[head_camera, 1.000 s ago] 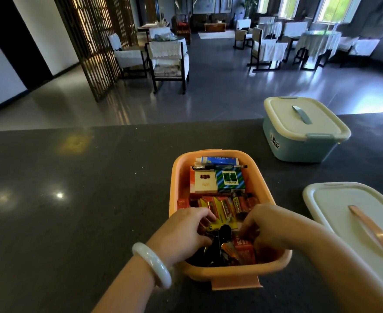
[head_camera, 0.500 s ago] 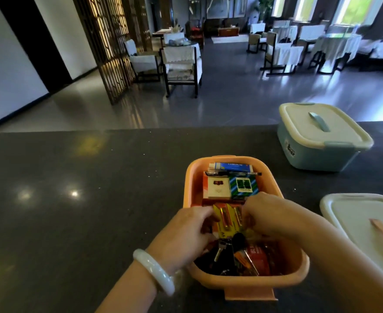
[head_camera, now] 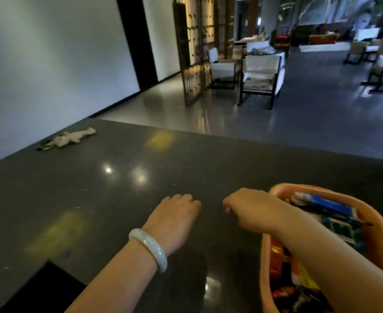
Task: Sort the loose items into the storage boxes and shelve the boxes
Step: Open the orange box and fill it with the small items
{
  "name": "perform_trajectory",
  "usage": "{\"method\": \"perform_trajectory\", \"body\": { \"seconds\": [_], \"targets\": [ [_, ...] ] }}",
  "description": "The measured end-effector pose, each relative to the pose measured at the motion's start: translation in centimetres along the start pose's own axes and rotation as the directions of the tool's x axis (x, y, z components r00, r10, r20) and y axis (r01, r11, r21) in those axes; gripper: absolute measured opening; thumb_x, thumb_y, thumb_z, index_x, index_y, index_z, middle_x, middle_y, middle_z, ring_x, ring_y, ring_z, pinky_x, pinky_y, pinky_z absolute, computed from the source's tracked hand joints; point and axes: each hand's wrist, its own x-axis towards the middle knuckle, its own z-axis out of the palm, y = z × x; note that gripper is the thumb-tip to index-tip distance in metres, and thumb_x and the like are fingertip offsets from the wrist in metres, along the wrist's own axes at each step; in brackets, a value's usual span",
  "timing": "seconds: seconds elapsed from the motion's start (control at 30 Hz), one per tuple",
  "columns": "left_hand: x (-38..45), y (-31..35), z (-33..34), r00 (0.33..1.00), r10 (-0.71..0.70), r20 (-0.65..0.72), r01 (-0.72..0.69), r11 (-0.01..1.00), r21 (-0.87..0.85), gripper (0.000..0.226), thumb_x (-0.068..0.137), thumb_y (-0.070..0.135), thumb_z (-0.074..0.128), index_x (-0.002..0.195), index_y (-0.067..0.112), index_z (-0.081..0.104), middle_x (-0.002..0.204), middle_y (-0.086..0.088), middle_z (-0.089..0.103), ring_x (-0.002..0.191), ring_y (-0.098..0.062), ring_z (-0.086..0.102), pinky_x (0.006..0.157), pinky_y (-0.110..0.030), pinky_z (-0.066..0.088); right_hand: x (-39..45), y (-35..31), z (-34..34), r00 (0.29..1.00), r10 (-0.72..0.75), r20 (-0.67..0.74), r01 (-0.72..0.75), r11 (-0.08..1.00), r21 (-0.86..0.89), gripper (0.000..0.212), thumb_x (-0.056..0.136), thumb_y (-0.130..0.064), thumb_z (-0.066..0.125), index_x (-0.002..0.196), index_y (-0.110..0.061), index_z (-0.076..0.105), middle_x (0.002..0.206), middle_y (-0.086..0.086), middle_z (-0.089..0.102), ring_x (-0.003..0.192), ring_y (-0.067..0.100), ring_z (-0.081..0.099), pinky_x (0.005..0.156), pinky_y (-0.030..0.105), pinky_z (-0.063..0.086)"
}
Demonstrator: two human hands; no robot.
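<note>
Progress: the open orange plastic storage box [head_camera: 371, 213] is already well filled. It holds a blue and white tube [head_camera: 321, 203], a green printed packet [head_camera: 341, 229] and a mix of red, orange and yellow items toward its near end. No lid is on this box, and no shelf is in view, so closing and shelving are judged to remain.

One loose item is not yet sorted: a small cream-coloured plush toy on a keyring [head_camera: 70, 138]. It lies flat on the dark polished stone counter [head_camera: 123, 199], near the counter's far left corner and close to its left edge.

Box position: the orange box stands at the right side of the counter, partly cut off by the right and bottom picture edges.

Hands:
- The left hand [head_camera: 174, 220], with a pale jade-like bangle [head_camera: 150, 251] at the wrist, is over the bare middle of the counter, palm down, fingers curled under. Nothing shows in its grip; what the fingers may hide cannot be told.
- The right hand [head_camera: 251, 211] is just outside the box's left rim, forearm crossing over the box contents. Its fingers are loosely curled and blurred; whether they hold anything cannot be told.

The plush toy lies well apart from both hands, far to the left and beyond them. The box is just beside the right hand.
</note>
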Motion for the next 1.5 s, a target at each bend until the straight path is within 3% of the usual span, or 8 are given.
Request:
{"method": "perform_trajectory", "body": {
  "seconds": [0.23,0.73,1.0,1.13,1.3,1.5],
  "targets": [
    [-2.4,-9.9,1.1,0.967,-0.217,0.131,0.192,0.964,0.182,0.048,0.091,0.016,0.058,0.137,0.017,0.041,0.133,-0.006,0.043,0.126,-0.026,0.043,0.104,-0.038,0.033,9.1,-7.1,-1.7,0.965,-0.146,0.22,0.172,0.98,-0.102,0.059,0.082,-0.003,0.066,0.136,-0.016,0.045,0.133,0.008,0.051,0.119,0.027,0.051,0.096,0.039,0.045],
    [-6.1,-42.1,7.7,0.867,-0.435,0.242,0.399,0.898,0.184,0.059,0.088,0.043,0.059,0.135,0.014,0.04,0.136,-0.012,0.038,0.122,-0.034,0.04,0.104,-0.047,0.032,34.9,-28.4,-3.9,0.951,-0.262,0.164,0.29,0.94,-0.18,0.079,0.078,-0.02,0.075,0.144,-0.016,0.031,0.142,0.008,0.037,0.131,0.031,0.036,0.104,0.045,0.039],
    [-4.4,-57.7,13.3,0.744,-0.604,0.287,0.606,0.79,0.092,0.076,0.091,0.061,0.044,0.15,0.019,0.021,0.157,-0.011,0.016,0.142,-0.04,0.016,0.112,-0.056,0.021,46.7,-35.4,-5.5,0.943,-0.269,0.194,0.303,0.937,-0.174,0.091,0.08,-0.027,0.074,0.15,-0.017,0.018,0.151,0.01,0.027,0.137,0.033,0.029,0.109,0.044,0.034],
    [-2.8,-62.8,16.2,0.65,-0.671,0.357,0.717,0.697,0.003,0.086,0.085,0.076,0.03,0.153,0.033,0.001,0.162,-0.003,-0.002,0.147,-0.038,-0.004,0.114,-0.062,0.007,51.8,-37.1,-6.0,0.949,-0.268,0.167,0.289,0.95,-0.119,0.09,0.084,-0.033,0.071,0.152,-0.018,0.013,0.155,0.009,0.02,0.14,0.033,0.024,0.111,0.045,0.031],
    [-1.2,-67.9,17.7,0.635,-0.709,0.307,0.758,0.648,-0.074,0.087,0.081,0.083,0.019,0.151,0.039,-0.009,0.161,0.0,-0.016,0.146,-0.035,-0.017,0.114,-0.064,0.0,58.5,-38.5,-5.9,0.959,-0.244,0.147,0.26,0.96,-0.101,0.083,0.088,-0.043,0.062,0.152,-0.019,0.015,0.156,0.008,0.015,0.14,0.034,0.022,0.112,0.047,0.03],
    [-0.9,-69.7,19.4,0.653,-0.684,0.326,0.744,0.659,-0.11,0.091,0.079,0.084,0.02,0.148,0.04,-0.018,0.157,0.0,-0.029,0.141,-0.034,-0.029,0.111,-0.064,-0.013,68.5,-41.6,-7.0,0.976,-0.219,-0.004,0.218,0.976,-0.016,0.081,0.09,-0.051,0.054,0.152,-0.026,0.009,0.161,0.005,-0.002,0.145,0.034,0.008,0.116,0.05,0.021]
  ]
}}
